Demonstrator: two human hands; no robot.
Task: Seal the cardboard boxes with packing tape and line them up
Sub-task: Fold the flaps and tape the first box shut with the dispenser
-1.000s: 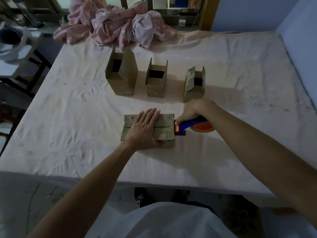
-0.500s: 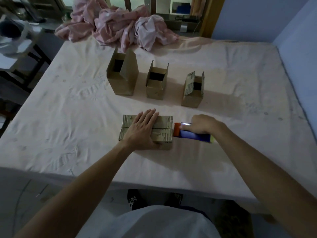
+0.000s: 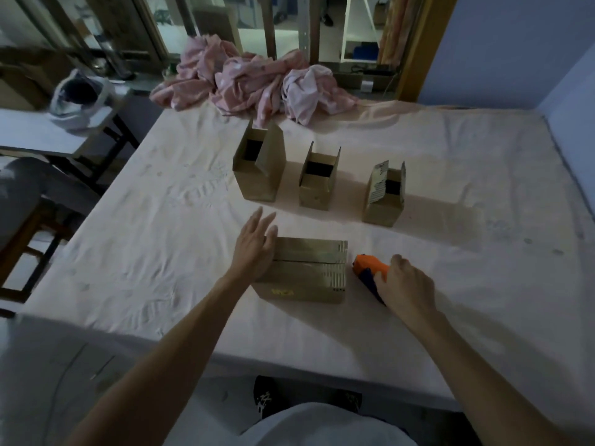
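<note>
Head view, looking down over a bed (image 3: 161,252) under a pale pinkish sheet. Near its front edge, a closed box (image 3: 309,275): lies flat, flaps down, with a seam along the top from left to right and striped print at the right end. Over the box's left end, the left hand (image 3: 254,249), with fingers (image 3: 257,223) straight and slightly spread, pointing away past the far edge, holding nothing; palm at the top left corner, apparently touching it.

Just right of the box, across a narrow strip of sheet, an orange and blue tape dispenser (image 3: 367,270), low on the sheet, orange nose toward the box. On its rear part, the right hand (image 3: 407,284), curled round the blue handle, thumb up by the orange shell.

Farther back, in a row well apart from the closed box, three open ones: a tall box (image 3: 259,178), a middle box (image 3: 317,188) and a right box (image 3: 384,201), all upright with flaps raised and dark inside. Beyond them, at the bed's far edge, a heap of pink cloth (image 3: 251,82). Off to the left, a side table (image 3: 42,140) with a white bag (image 3: 77,104) on it. At the bottom, a pale shirt (image 3: 322,426) and dark shoes (image 3: 265,394).
</note>
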